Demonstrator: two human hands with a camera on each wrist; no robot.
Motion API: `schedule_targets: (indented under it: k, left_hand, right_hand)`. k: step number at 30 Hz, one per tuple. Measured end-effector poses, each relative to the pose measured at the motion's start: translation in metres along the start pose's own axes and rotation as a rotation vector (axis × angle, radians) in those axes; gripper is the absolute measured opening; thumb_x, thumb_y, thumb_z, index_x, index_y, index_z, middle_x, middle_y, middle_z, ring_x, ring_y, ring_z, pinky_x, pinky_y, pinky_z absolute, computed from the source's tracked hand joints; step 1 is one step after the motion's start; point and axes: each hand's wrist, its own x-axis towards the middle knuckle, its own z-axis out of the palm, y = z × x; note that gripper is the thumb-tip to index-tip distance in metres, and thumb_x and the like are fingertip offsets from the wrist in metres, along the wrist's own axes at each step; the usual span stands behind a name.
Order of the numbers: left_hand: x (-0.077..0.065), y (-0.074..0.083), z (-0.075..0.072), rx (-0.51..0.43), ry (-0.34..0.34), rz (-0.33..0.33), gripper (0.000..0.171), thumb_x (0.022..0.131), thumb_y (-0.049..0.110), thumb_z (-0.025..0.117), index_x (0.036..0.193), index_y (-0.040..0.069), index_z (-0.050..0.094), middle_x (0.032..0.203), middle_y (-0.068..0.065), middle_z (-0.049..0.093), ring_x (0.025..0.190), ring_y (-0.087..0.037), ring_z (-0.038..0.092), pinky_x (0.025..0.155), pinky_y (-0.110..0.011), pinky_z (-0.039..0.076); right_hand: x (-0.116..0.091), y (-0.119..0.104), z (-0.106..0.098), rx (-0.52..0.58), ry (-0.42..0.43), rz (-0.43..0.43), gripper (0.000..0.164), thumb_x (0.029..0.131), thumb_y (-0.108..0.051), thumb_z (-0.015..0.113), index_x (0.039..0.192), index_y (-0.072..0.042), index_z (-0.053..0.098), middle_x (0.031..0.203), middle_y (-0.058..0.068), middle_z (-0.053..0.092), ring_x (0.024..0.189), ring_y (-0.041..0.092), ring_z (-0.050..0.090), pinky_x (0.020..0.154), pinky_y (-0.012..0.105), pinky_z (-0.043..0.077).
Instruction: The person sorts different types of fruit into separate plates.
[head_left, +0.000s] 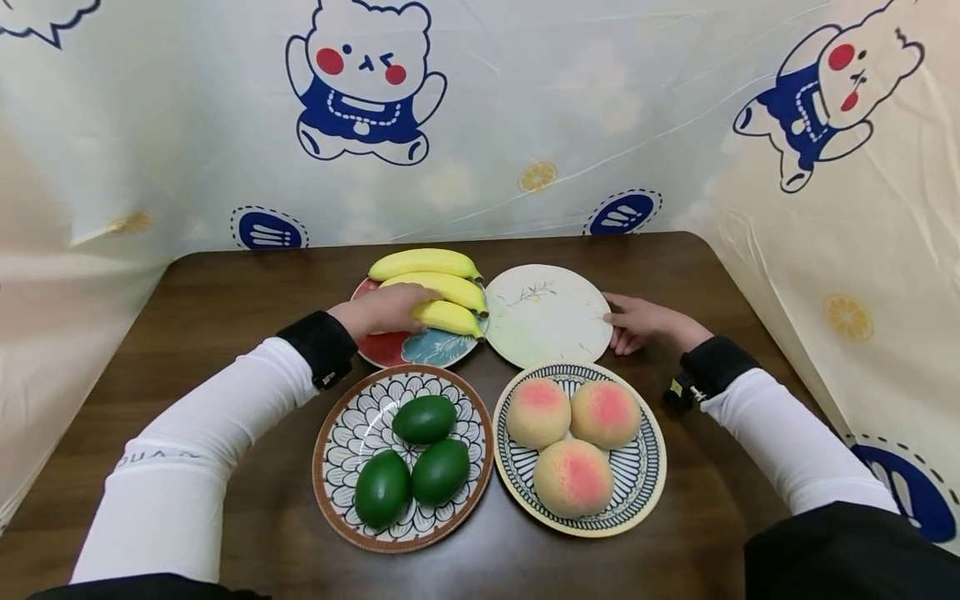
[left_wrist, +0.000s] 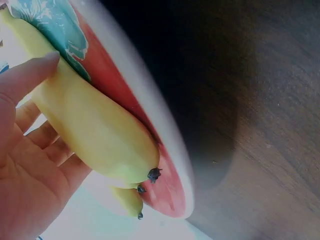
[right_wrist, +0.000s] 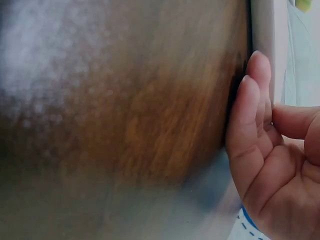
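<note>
Left side first: the left hand [head_left: 386, 308] is on the bananas [head_left: 435, 290], thumb along one flank of the nearest and fingers round the other, pinching it between them. In front sits a brown-rimmed plate [head_left: 319, 458] with three green fruits [head_left: 382, 490], untouched. All three bananas are over the red plate [head_left: 384, 350] in the back row; whether the pinched one has its weight off it, I can't tell. Next along, the white plate [head_left: 542, 323], only its printed sprig showing on top, and before it the patterned plate [head_left: 648, 454] with three peaches [head_left: 573, 479], no hand near them. Far right, the right hand [head_left: 648, 321] has the white plate's edge nipped between thumb and bent fingers. So three plates have their trio, the front pair looks settled, and whatever's left seems to lie in that back row.
</note>
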Motion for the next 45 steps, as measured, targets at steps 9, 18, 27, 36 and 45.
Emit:
schedule_targets:
  k: [9, 18, 27, 36, 45]
  left_hand:
    - [0.000, 0.001, -0.005, 0.039, -0.022, 0.022, 0.053, 0.093, 0.010, 0.073, 0.141, -0.003, 0.055, 0.129, -0.021, 0.066, 0.112, -0.033, 0.058, 0.107, -0.049, 0.048]
    - [0.000, 0.009, -0.015, 0.047, -0.082, 0.037, 0.054, 0.094, 0.008, 0.071, 0.143, -0.005, 0.054, 0.128, -0.021, 0.067, 0.105, -0.030, 0.056, 0.101, -0.046, 0.047]
    - [0.003, 0.019, -0.035, 0.026, -0.064, 0.030, 0.054, 0.093, 0.012, 0.074, 0.140, -0.005, 0.055, 0.111, -0.018, 0.065, 0.098, -0.029, 0.054, 0.095, -0.045, 0.045]
    - [0.029, 0.053, -0.060, -0.017, 0.049, 0.077, 0.045, 0.095, 0.016, 0.072, 0.136, 0.000, 0.059, 0.110, -0.017, 0.067, 0.096, -0.029, 0.057, 0.093, -0.045, 0.047]
    - [0.061, 0.099, -0.047, 0.063, 0.071, 0.075, 0.054, 0.097, 0.026, 0.071, 0.145, 0.006, 0.053, 0.119, -0.013, 0.068, 0.102, -0.027, 0.059, 0.096, -0.042, 0.048]
  right_hand:
    - [-0.003, -0.004, -0.006, 0.037, -0.009, 0.013, 0.066, 0.113, -0.020, 0.032, 0.164, -0.010, -0.008, 0.073, 0.000, 0.063, 0.062, 0.008, 0.065, 0.064, 0.025, 0.059]
    - [-0.002, -0.006, -0.006, -0.005, 0.017, 0.029, 0.066, 0.113, -0.020, 0.033, 0.164, -0.008, -0.007, 0.073, 0.000, 0.063, 0.061, 0.008, 0.065, 0.062, 0.025, 0.058]
    - [-0.003, -0.008, -0.001, -0.019, 0.025, 0.032, 0.065, 0.113, -0.019, 0.033, 0.164, -0.006, -0.005, 0.073, 0.000, 0.063, 0.062, 0.008, 0.064, 0.063, 0.024, 0.057]
    - [-0.003, -0.010, 0.003, -0.018, 0.034, 0.041, 0.064, 0.113, -0.018, 0.033, 0.164, -0.007, -0.004, 0.073, 0.001, 0.061, 0.062, 0.009, 0.063, 0.063, 0.025, 0.057]
    - [-0.001, -0.009, 0.006, -0.022, 0.050, 0.066, 0.064, 0.113, -0.019, 0.033, 0.165, -0.010, -0.003, 0.074, 0.001, 0.061, 0.062, 0.010, 0.063, 0.063, 0.024, 0.056]
